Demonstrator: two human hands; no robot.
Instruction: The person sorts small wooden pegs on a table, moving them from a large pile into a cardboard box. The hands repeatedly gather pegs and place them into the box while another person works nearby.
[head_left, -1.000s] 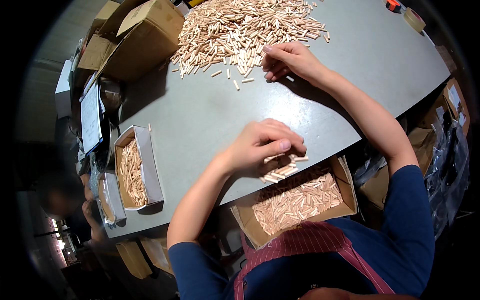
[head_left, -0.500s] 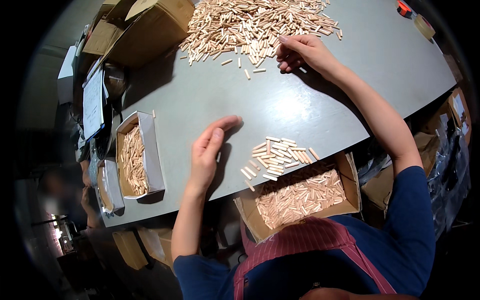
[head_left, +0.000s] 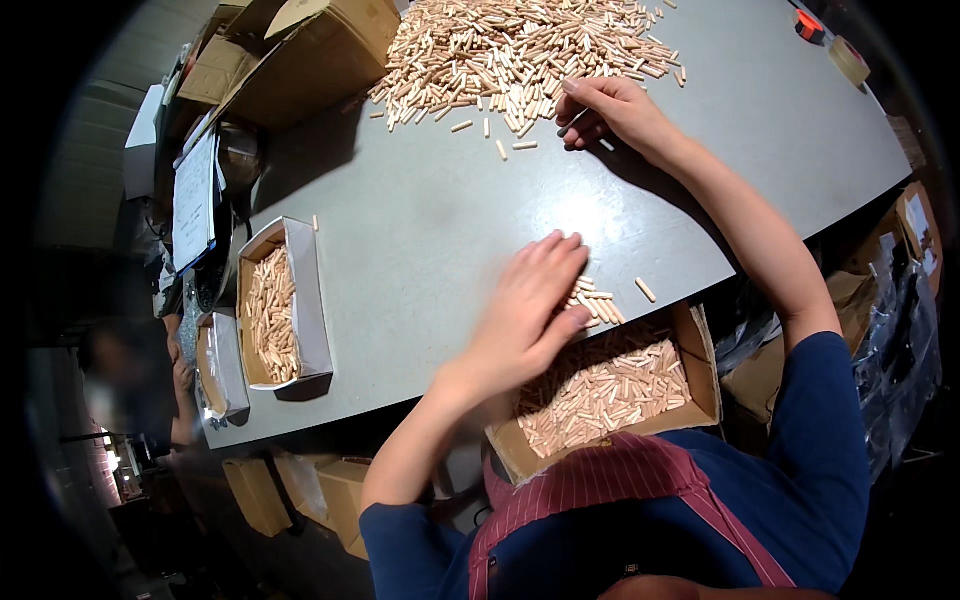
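Short pale wooden dowel pins lie in a small group at the table's near edge, partly hidden under my left hand. That hand is spread flat over them, fingers stretched out, slightly blurred. Just below the edge, an open cardboard box holds many more dowels. My right hand rests on the table beside the front of a large dowel heap. Its fingers are loosely curled, with a gap to the thumb and nothing visible between them. A single dowel lies right of the small group.
At the left stands a white-sided box of dowels, with a smaller box beside it. A large carton and a clipboard are at the far left. Tape rolls lie far right. Another person is at the left.
My left hand has moved right and come down over the small dowel group, which has shifted toward the box. My right hand has barely moved.
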